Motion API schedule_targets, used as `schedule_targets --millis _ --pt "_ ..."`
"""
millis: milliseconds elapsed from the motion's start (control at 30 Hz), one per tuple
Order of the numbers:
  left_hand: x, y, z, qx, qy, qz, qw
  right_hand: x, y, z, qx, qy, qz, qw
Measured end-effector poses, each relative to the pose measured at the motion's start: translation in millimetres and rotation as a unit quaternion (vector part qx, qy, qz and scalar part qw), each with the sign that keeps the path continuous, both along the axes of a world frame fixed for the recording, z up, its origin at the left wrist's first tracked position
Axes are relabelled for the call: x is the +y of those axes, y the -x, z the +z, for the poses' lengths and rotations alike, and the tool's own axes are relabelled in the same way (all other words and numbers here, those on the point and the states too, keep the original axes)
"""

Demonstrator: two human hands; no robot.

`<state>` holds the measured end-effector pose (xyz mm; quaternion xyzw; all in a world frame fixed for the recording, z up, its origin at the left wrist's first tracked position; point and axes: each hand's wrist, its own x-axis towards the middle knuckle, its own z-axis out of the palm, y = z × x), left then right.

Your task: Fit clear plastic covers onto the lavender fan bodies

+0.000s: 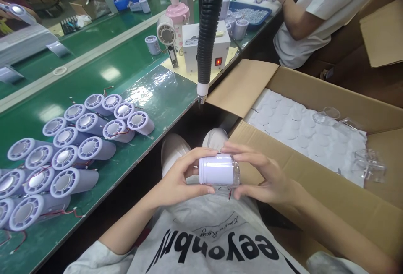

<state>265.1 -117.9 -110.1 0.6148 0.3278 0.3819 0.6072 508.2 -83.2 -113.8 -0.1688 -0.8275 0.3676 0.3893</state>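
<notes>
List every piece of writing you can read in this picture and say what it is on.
"eeyonbuy", roughly, large black letters, upside down, on the shirt.
Small script line above it: too small to read.
Label on the white box: blurred, unreadable.
Held white cylinder: no writing shows.

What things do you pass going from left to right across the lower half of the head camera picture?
pile of lilac cylinders → left hand → white cylinder → right hand → clear plastic pieces

Pale T-shirt [176, 228], black lettering [220, 249]; white shoes [174, 150]; left grip [176, 181] and right grip [267, 177] bare.
</notes>
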Motion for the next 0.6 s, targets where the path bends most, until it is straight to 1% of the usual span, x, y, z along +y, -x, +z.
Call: schedule_targets --millis 100,133,167,200,233,267,300,367,400,433,467,600 --pt "-3 -3 5.8 -0.015 0.075 -0.003 0.997 8 -1 -5.0 -0.011 -0.120 0.032 0.992" --pt "-3 -3 7.6 -0.018 0.095 -0.004 0.995 9 -1 -6.5 -0.012 -0.149 0.037 0.988" --pt "-4 -4 8.8 -0.019 0.109 -0.007 0.994 9 -1 -7.7 -0.010 -0.155 0.039 0.987" --pt "-3 -4 9.6 -0.019 0.114 -0.008 0.993 9 0 -8.7 -0.009 -0.130 0.038 0.991" --pt "-3 -4 9.6 -0.017 0.112 -0.008 0.994 7 1 -9.4 -0.007 -0.073 0.034 0.997" --pt "-2 -4 9.1 -0.017 0.106 -0.009 0.994 5 1 -10.1 -0.002 0.007 0.026 1.000" --pt "-1 -3 8.1 -0.019 0.100 -0.010 0.995 3 2 -10.7 0.008 0.099 0.021 0.995" --pt "1 -2 5.3 -0.030 0.100 -0.016 0.994 -2 4 -11.8 0.037 0.265 0.024 0.963" --pt "1 -2 3.9 -0.040 0.110 -0.022 0.993 -4 5 -11.9 0.053 0.322 0.030 0.945" --pt "2 -1 2.7 -0.050 0.123 -0.029 0.991 -6 5 -11.6 0.066 0.354 0.036 0.932" --pt "2 -1 1.8 -0.060 0.138 -0.033 0.988 -6 5 -10.8 0.068 0.365 0.036 0.928" --pt "3 -3 -2.0 -0.086 0.200 -0.037 0.975 -4 4 -7.1 0.036 0.333 0.011 0.942"
